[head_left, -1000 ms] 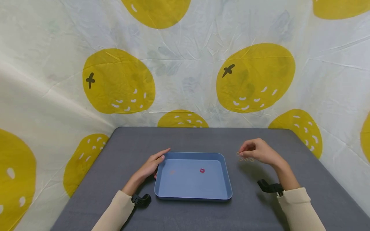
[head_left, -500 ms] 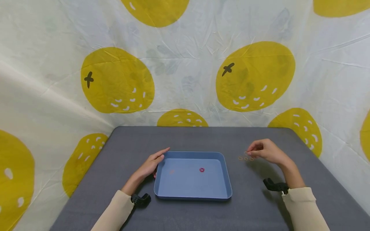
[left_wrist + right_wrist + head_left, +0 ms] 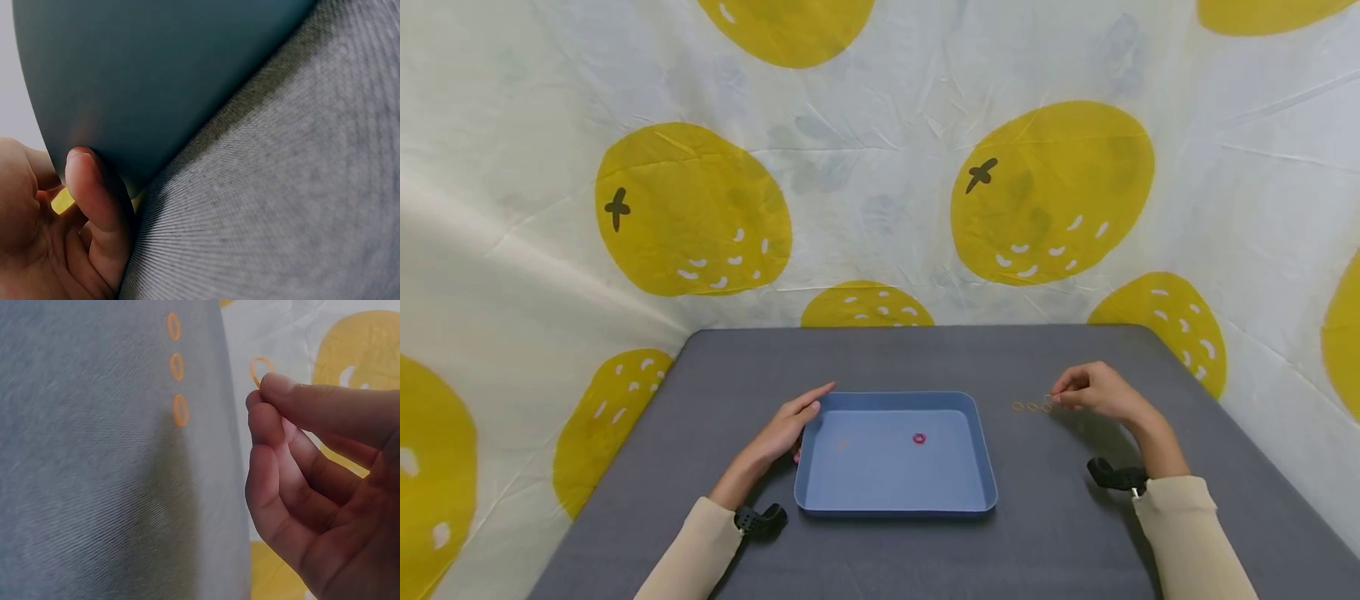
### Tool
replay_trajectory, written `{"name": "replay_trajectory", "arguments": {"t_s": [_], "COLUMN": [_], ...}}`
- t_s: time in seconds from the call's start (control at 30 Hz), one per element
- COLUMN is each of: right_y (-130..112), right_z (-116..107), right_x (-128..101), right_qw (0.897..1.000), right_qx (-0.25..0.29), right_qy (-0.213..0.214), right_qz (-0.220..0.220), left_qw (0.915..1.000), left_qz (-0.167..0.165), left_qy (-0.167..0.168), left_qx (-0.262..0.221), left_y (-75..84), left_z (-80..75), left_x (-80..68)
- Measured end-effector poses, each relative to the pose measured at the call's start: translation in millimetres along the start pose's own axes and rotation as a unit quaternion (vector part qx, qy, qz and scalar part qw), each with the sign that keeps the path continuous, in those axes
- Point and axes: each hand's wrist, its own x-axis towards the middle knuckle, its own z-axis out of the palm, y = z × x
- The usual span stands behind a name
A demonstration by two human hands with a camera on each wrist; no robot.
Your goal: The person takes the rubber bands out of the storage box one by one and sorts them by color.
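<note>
My right hand (image 3: 1097, 392) pinches a small orange rubber band (image 3: 261, 372) between thumb and index finger, raised above the grey table. Just left of and below it, several similar pieces come into play: three orange rubber bands (image 3: 177, 367) lie in a row on the cloth. My left hand (image 3: 786, 429) holds the left side of a shallow blue tray (image 3: 895, 510), near its far corner. In the left wrist view a curled fingertip (image 3: 84, 169) presses the tray's outer wall. Inside the tray lies a red ring-shaped band (image 3: 919, 438).
The grey cloth-covered table (image 3: 880, 558) extends around the tray. A pale curtain (image 3: 872, 167) with yellow fruit prints hangs behind and beside it. A faint orange patch (image 3: 842, 446) shows on the tray's floor at left. Black wrist cameras sit on both wrists.
My right hand has moved to the right along the row, still pinching the orange band. The left hand stays on the tray. The head view has shifted slightly.
</note>
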Motion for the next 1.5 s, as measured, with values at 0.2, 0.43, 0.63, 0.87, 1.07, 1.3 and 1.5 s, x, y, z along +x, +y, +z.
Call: {"name": "replay_trajectory", "arguments": {"t_s": [0.2, 0.43, 0.63, 0.87, 1.07, 1.3, 1.5], "right_y": [7.0, 17.4, 24.0, 28.6, 29.7, 28.1, 26.0], "right_z": [3.0, 5.6, 5.1, 5.8, 8.1, 9.0, 9.3], "right_x": [1.7, 0.8, -0.4, 0.2, -0.7, -1.1, -0.7], "right_qw": [1.0, 0.999, 0.998, 0.996, 0.995, 0.994, 0.993], "right_qx": [-0.017, -0.029, -0.035, -0.043, -0.045, -0.045, -0.055], "right_qy": [0.014, 0.027, 0.026, 0.028, 0.035, 0.038, 0.038], "right_qz": [0.004, 0.02, 0.041, 0.07, 0.083, 0.096, 0.102], "left_qw": [0.9999, 1.0, 1.0, 1.0, 1.0, 1.0, 1.0], "left_qz": [0.002, 0.002, 0.004, 0.006, 0.008, 0.004, 0.007], "left_qy": [-0.004, -0.004, -0.005, -0.004, -0.004, -0.002, 0.0], "left_qx": [-0.01, -0.007, -0.002, 0.0, -0.003, -0.005, -0.002], "left_y": [-1.7, -2.1, -1.4, -2.4, -3.6, -2.3, -1.3], "left_z": [-1.2, -1.3, -1.9, -2.4, -1.7, -0.4, -0.1], "left_x": [-0.8, 0.1, -0.1, 0.4, 1.5, 0.7, 0.3]}}
